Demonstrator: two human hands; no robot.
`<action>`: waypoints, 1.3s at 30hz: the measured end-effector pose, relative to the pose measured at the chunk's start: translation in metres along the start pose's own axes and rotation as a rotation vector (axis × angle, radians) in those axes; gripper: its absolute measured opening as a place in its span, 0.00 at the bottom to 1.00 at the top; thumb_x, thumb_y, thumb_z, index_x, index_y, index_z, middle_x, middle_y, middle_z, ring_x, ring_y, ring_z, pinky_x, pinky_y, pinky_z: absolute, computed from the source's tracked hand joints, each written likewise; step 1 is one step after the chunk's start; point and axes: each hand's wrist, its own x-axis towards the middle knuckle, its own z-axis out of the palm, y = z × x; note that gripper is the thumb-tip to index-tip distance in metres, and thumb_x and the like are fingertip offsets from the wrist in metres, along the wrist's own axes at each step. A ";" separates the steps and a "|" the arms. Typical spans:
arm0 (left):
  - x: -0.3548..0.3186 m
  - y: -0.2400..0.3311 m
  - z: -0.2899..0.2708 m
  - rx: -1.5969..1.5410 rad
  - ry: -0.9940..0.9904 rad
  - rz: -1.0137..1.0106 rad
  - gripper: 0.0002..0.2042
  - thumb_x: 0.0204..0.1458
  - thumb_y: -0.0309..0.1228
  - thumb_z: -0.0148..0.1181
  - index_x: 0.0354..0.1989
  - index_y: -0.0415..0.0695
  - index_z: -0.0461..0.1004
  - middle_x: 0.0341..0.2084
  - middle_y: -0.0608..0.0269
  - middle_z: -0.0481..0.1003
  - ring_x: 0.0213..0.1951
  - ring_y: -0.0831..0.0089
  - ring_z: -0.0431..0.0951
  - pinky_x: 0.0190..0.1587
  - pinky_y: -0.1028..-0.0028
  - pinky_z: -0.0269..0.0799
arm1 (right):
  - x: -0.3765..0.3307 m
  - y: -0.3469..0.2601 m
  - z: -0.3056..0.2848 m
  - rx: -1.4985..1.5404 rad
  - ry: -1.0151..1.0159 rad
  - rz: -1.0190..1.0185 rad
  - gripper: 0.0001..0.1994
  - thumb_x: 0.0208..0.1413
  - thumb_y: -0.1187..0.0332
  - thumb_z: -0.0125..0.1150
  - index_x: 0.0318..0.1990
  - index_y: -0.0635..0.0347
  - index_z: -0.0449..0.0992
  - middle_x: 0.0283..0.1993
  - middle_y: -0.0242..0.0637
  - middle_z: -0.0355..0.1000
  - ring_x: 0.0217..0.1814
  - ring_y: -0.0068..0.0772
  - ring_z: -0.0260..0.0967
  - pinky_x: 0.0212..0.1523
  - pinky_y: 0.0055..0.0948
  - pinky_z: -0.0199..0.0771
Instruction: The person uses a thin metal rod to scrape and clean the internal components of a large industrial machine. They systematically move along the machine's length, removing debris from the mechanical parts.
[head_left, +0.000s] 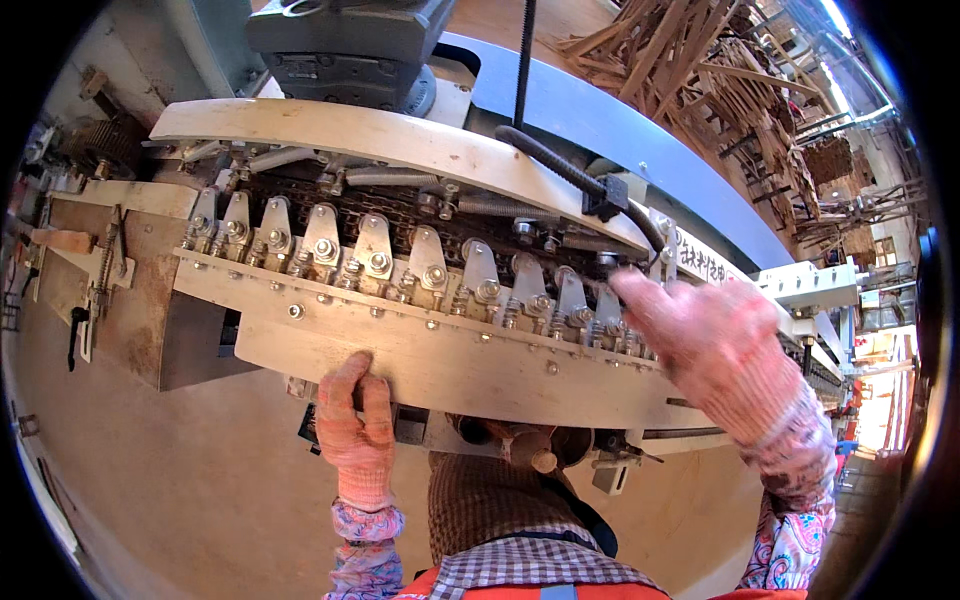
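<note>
My left hand (357, 425), in a pinkish knit glove, rests its outstretched fingertips on the front metal plate (400, 365) of a long machine. Along that plate's upper edge stands a row of metal brackets (373, 248) with bolts and springs. My right hand (705, 335), gloved the same way, reaches over the right end of the row. It is smeared by motion. Its fingertips are close to a dark bolt head (607, 258); whether they grip anything cannot be made out. Behind the brackets lie a dark chain (400, 215) and several coil springs (500, 207).
A cream curved cover (330, 122) runs behind the brackets, with a black corrugated hose (560, 160) crossing it. A grey motor housing (345, 60) sits behind. Scrap wood (690, 70) is piled at the far right. A metal box frame (160, 290) stands on the left.
</note>
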 end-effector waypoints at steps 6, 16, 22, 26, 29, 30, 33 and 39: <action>0.006 0.014 -0.003 0.039 0.008 0.000 0.15 0.54 0.24 0.63 0.52 0.43 0.79 0.32 0.59 0.74 0.31 0.66 0.76 0.39 0.69 0.75 | 0.031 -0.034 -0.020 -0.014 -0.050 0.029 0.19 0.61 0.68 0.60 0.60 0.52 0.73 0.28 0.32 0.76 0.24 0.35 0.77 0.19 0.35 0.72; 0.005 0.007 -0.001 0.145 0.016 0.035 0.16 0.54 0.27 0.66 0.52 0.48 0.78 0.32 0.59 0.74 0.30 0.62 0.76 0.36 0.65 0.74 | 0.073 -0.040 -0.012 0.017 -0.032 0.002 0.13 0.61 0.66 0.57 0.51 0.59 0.76 0.33 0.38 0.79 0.30 0.39 0.82 0.22 0.42 0.80; 0.006 0.012 0.001 0.202 -0.026 -0.009 0.17 0.54 0.28 0.66 0.53 0.49 0.78 0.30 0.60 0.73 0.30 0.62 0.76 0.36 0.64 0.73 | 0.081 -0.035 0.001 -0.067 0.117 -0.023 0.17 0.59 0.68 0.59 0.57 0.51 0.76 0.28 0.32 0.70 0.28 0.33 0.76 0.22 0.35 0.72; 0.008 0.011 0.001 0.156 -0.037 -0.019 0.18 0.54 0.29 0.66 0.55 0.50 0.77 0.30 0.60 0.72 0.30 0.62 0.75 0.36 0.64 0.73 | 0.084 -0.034 0.003 -0.075 0.161 -0.054 0.16 0.60 0.68 0.59 0.56 0.49 0.77 0.26 0.30 0.68 0.27 0.32 0.75 0.21 0.35 0.72; -0.001 -0.001 0.002 0.056 -0.056 -0.099 0.19 0.54 0.29 0.67 0.55 0.51 0.77 0.30 0.61 0.72 0.30 0.62 0.75 0.35 0.64 0.73 | 0.083 -0.031 0.009 -0.016 0.126 -0.035 0.15 0.60 0.68 0.58 0.55 0.50 0.77 0.27 0.32 0.70 0.28 0.34 0.77 0.21 0.35 0.73; -0.005 -0.003 0.001 0.068 -0.056 -0.098 0.19 0.54 0.28 0.67 0.55 0.51 0.77 0.30 0.61 0.73 0.30 0.62 0.76 0.35 0.64 0.73 | 0.083 -0.031 0.006 -0.004 0.106 -0.048 0.15 0.61 0.67 0.58 0.55 0.52 0.76 0.29 0.33 0.73 0.29 0.34 0.78 0.22 0.36 0.74; 0.007 0.012 0.000 0.193 -0.036 -0.009 0.20 0.53 0.27 0.68 0.56 0.52 0.77 0.31 0.61 0.74 0.29 0.62 0.76 0.34 0.66 0.73 | 0.088 -0.034 0.002 -0.020 0.055 -0.037 0.16 0.61 0.67 0.58 0.56 0.54 0.76 0.31 0.35 0.75 0.31 0.35 0.79 0.23 0.37 0.75; 0.009 0.018 -0.001 0.181 0.022 0.002 0.19 0.52 0.27 0.69 0.54 0.51 0.79 0.29 0.63 0.75 0.28 0.65 0.77 0.33 0.67 0.74 | 0.080 -0.026 0.004 0.204 0.081 -0.001 0.16 0.60 0.65 0.65 0.56 0.47 0.78 0.28 0.37 0.73 0.26 0.43 0.75 0.23 0.41 0.71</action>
